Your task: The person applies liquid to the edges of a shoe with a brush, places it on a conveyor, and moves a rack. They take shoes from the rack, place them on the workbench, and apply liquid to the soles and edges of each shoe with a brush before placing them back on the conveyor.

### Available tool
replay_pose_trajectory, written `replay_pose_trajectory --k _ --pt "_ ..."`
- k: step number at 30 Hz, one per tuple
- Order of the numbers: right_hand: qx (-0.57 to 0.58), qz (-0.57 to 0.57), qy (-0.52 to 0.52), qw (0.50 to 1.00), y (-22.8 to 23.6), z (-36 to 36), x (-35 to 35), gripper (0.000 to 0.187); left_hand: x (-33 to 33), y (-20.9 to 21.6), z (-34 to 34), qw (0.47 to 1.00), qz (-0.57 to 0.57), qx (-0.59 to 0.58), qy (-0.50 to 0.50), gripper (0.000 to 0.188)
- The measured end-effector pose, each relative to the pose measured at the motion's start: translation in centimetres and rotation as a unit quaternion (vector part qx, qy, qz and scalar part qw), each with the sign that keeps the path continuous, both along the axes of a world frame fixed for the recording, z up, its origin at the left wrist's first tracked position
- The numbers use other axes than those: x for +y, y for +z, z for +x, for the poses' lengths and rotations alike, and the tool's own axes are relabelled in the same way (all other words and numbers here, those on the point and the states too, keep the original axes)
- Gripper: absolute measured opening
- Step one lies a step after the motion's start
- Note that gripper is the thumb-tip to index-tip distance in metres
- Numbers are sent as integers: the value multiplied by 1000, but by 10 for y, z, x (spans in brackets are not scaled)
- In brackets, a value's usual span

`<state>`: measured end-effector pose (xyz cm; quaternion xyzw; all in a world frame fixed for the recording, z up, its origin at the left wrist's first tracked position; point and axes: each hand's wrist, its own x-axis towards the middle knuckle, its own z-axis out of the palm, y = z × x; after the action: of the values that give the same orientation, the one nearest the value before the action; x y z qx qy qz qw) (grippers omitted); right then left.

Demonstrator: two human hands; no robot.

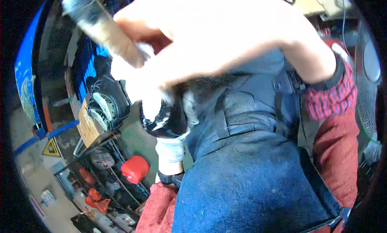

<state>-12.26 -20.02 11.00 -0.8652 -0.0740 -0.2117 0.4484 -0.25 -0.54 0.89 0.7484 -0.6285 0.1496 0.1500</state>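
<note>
Currently logged from my remote seat: item one, right hand [209, 35], bare, very close to the lens and blurred, fingers curled round the pale wooden handle of a brush [109, 29]; the handle is smooth and tapering, its grey bristled end at upper left smeared by blur. Item two, left hand [163, 112], in a white knitted glove with a ribbed cuff, thrust inside a black shoe [169, 118]; I cannot tell how its fingers are set, since the shoe covers them. The shoe is glossy, rounded at the toe, with bright highlights on the leather, and sits just under the right hand, above a denim apron [258, 180]. The apron is dark blue, coarse, dusty, and strapped over red quilted sleeves [336, 152]. Item three, a black laced shoe [107, 102], pale sole up, matte, resting on a cardboard box [88, 126] at left. Item four, a red plastic container [135, 168] on wire shelving [109, 184] below.
</note>
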Motion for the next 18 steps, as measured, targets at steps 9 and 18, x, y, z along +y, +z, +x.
replay_pose_trajectory --k 9,18 --pt "191 359 -79 910 -15 -4 27 25 6 -7 14 688 -74 721 -37 46" --pt "-96 365 -267 887 -50 35 -45 21 12 -6 18 635 -199 745 39 48"
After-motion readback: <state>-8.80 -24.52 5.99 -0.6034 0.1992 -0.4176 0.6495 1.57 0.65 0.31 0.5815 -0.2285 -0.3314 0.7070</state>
